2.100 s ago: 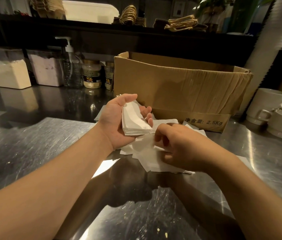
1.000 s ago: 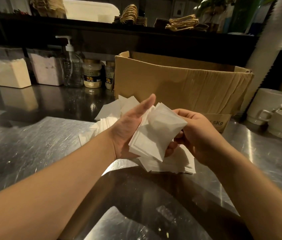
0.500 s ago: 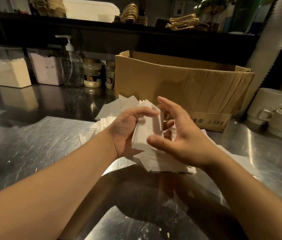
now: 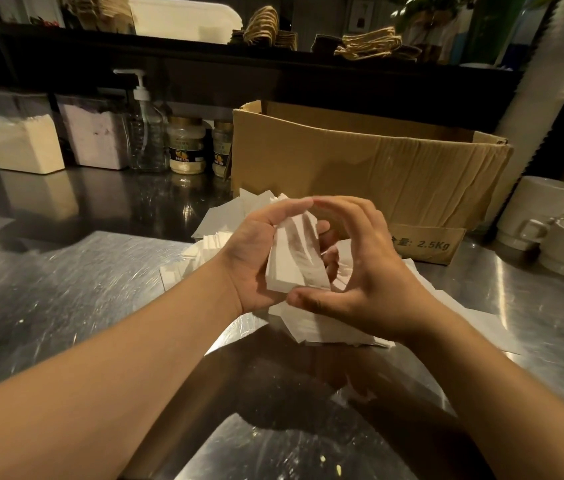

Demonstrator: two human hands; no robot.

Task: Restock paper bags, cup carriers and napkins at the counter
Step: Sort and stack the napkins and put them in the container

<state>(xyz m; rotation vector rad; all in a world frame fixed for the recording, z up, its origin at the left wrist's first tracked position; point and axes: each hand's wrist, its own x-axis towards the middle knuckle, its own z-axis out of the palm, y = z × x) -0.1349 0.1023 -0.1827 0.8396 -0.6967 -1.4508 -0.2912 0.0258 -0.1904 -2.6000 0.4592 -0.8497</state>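
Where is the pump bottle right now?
The pump bottle stands far left at the counter's back, between a powder tub and a jar.

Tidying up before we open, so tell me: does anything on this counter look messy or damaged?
Yes. Loose napkins lie scattered in an uneven heap on the steel counter, under the stack the left hand holds. The cardboard box behind is creased and dented. Small crumbs dot the near edge.
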